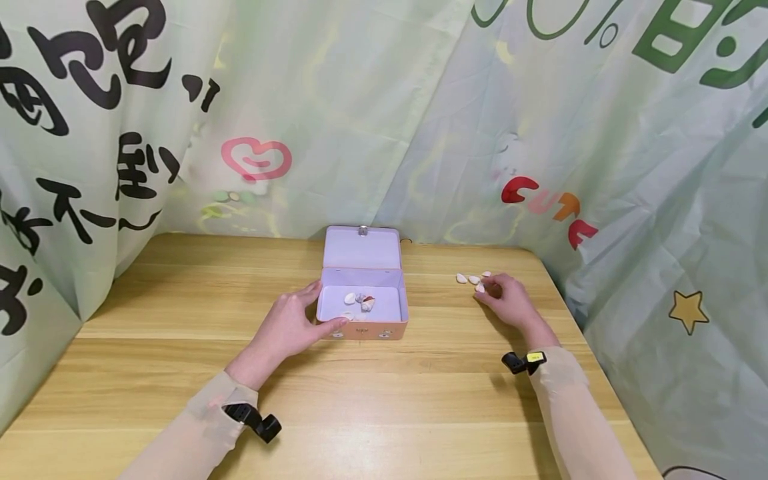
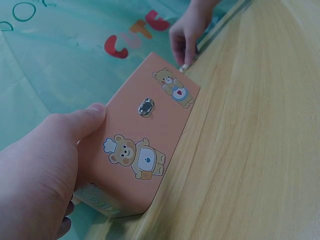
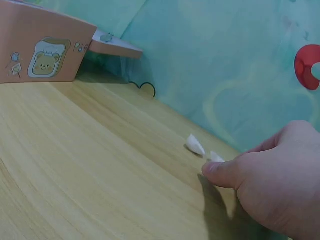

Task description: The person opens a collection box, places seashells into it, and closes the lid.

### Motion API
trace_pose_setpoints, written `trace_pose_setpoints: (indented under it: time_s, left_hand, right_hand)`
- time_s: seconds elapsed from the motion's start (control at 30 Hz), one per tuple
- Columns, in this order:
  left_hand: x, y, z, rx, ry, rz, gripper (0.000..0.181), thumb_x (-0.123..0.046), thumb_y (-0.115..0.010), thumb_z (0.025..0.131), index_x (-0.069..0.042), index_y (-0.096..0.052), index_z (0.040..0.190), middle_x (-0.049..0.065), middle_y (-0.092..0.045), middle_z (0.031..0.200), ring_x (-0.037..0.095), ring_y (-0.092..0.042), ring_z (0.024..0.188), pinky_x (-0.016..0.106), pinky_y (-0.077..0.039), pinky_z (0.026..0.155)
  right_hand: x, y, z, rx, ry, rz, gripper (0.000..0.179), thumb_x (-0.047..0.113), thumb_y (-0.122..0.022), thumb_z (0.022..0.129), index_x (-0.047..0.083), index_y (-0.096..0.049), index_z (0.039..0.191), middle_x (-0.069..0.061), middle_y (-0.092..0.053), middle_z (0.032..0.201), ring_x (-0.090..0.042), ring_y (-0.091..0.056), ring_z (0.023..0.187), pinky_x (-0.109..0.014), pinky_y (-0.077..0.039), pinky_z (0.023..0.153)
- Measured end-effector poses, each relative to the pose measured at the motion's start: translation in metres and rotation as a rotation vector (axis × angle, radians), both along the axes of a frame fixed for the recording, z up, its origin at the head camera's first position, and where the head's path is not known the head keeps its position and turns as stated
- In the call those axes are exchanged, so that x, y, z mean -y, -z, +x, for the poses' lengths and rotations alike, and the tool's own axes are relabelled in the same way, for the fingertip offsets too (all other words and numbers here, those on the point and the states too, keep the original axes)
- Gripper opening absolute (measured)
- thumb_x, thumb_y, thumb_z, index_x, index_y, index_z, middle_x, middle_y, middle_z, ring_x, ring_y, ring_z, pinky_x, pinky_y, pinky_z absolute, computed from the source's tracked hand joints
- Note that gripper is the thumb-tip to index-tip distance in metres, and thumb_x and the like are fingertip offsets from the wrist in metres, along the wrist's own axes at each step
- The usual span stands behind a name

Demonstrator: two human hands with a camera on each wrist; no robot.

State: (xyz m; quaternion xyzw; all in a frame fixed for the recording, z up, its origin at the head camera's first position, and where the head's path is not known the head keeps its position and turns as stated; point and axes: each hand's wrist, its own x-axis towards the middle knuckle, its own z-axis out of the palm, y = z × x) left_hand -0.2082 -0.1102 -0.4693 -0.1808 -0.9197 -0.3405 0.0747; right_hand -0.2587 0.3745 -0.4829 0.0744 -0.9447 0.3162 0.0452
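A hinged tin box (image 1: 362, 331), pink outside with bear pictures and lilac inside, stands with its lid (image 1: 362, 248) raised. Several seashells (image 1: 367, 304) lie inside it. My left hand (image 1: 290, 325) grips the box's left side, the thumb over its front wall; in the left wrist view the thumb presses near the metal clasp (image 2: 146, 107). To the right, my right hand (image 1: 511, 303) pinches a small white seashell (image 1: 480, 288) between thumb and fingers at the tabletop. Beside those fingertips lie a few more pale seashells (image 1: 461, 279).
The wooden table (image 1: 372, 413) ends at a printed curtain (image 1: 336, 133) hanging behind and along both sides. Black wrist cameras (image 1: 255, 421) are strapped over both sleeves. The box's raised lid stands close to the curtain.
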Motion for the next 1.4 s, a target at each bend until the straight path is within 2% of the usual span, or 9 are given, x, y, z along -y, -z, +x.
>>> trace_pose_setpoints:
  time_s: [0.43, 0.7, 0.83, 1.07, 1.27, 1.4]
  left_hand:
    - [-0.001, -0.001, 0.002, 0.006, -0.003, 0.022, 0.108, -0.075, -0.079, 0.080, 0.007, -0.055, 0.147, 0.025, -0.053, 0.150, 0.002, -0.028, 0.033, 0.030, -0.043, 0.046]
    - [-0.001, -0.001, 0.001, 0.002, 0.002, 0.016, 0.108, -0.074, -0.079, 0.081, 0.008, -0.054, 0.147, 0.024, -0.052, 0.151, 0.003, -0.029, 0.034, 0.031, -0.043, 0.048]
    - [-0.001, -0.001, 0.000, 0.008, 0.002, 0.010, 0.109, -0.075, -0.077, 0.081, 0.007, -0.053, 0.148, 0.023, -0.052, 0.152, 0.002, -0.028, 0.033, 0.031, -0.043, 0.048]
    - [0.000, -0.002, 0.001, 0.018, 0.002, 0.011, 0.109, -0.076, -0.077, 0.082, 0.008, -0.053, 0.148, 0.025, -0.052, 0.151, 0.002, -0.030, 0.032, 0.031, -0.044, 0.048]
    - [-0.001, -0.003, 0.002, 0.018, -0.002, 0.003, 0.110, -0.077, -0.076, 0.081, 0.008, -0.053, 0.148, 0.025, -0.051, 0.152, 0.003, -0.030, 0.031, 0.031, -0.044, 0.048]
    - [-0.001, -0.003, 0.002, 0.020, -0.006, 0.005, 0.110, -0.077, -0.076, 0.081, 0.008, -0.053, 0.148, 0.025, -0.052, 0.151, 0.003, -0.029, 0.032, 0.031, -0.043, 0.048]
  right_hand:
    - [0.001, 0.006, -0.008, -0.007, 0.015, 0.068, 0.032, 0.019, -0.074, 0.102, -0.006, -0.071, 0.121, -0.017, -0.062, 0.105, -0.032, -0.058, 0.092, -0.049, -0.046, 0.084]
    - [0.000, 0.002, -0.005, -0.006, 0.018, 0.019, 0.035, 0.017, -0.075, 0.101, -0.008, -0.068, 0.125, -0.018, -0.066, 0.104, -0.033, -0.062, 0.094, -0.049, -0.049, 0.085]
    - [0.003, -0.004, -0.002, -0.005, 0.015, -0.009, 0.039, 0.014, -0.075, 0.101, -0.010, -0.065, 0.130, -0.019, -0.069, 0.104, -0.034, -0.065, 0.097, -0.049, -0.052, 0.086]
    - [0.015, -0.020, 0.002, -0.022, -0.028, -0.019, 0.041, 0.012, -0.077, 0.099, -0.009, -0.065, 0.133, -0.018, -0.071, 0.103, -0.033, -0.068, 0.095, -0.038, -0.055, 0.074]
    - [0.034, -0.038, 0.005, -0.014, -0.063, -0.005, 0.042, 0.013, -0.076, 0.100, -0.007, -0.066, 0.135, -0.016, -0.071, 0.104, -0.033, -0.067, 0.095, -0.041, -0.055, 0.073]
    - [0.046, -0.047, 0.006, -0.016, -0.097, -0.005, 0.040, 0.013, -0.076, 0.100, -0.006, -0.067, 0.133, -0.016, -0.071, 0.104, -0.033, -0.067, 0.095, -0.044, -0.056, 0.077]
